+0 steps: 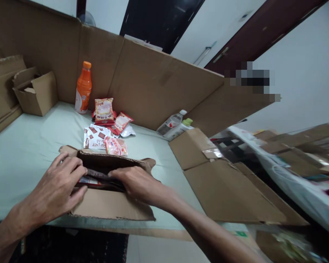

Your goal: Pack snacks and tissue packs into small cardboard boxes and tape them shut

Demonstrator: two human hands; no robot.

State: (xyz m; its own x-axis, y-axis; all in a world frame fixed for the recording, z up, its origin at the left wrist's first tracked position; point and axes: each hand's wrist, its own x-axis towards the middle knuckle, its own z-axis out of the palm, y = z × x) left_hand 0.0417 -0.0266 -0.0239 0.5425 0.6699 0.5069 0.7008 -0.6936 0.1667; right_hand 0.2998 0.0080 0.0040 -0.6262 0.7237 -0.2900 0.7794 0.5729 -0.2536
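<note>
An open cardboard box [112, 206] sits near the front edge of the cloth-covered table, flaps spread. My left hand [61, 182] is closed around the box's left side, fingers curled over its edge. Reaching into the opening from the right, my right hand [133, 180] has its fingers bent at the edge of a greyish packet [97, 174]; its fingertips are partly hidden. Below that, a red and white packet [89, 180] shows inside. Just behind the box lie a white packet with brown squares [94, 138] and a pink packet [116, 146].
Red snack packets [104, 111] and an orange bottle [83, 87] are at the back by a cardboard wall [153, 76]. Clear bottle [172, 122] and a green-capped bottle [182, 128] lean right. Small box [45, 93] stands left; an unfolded carton [224, 190] lies right.
</note>
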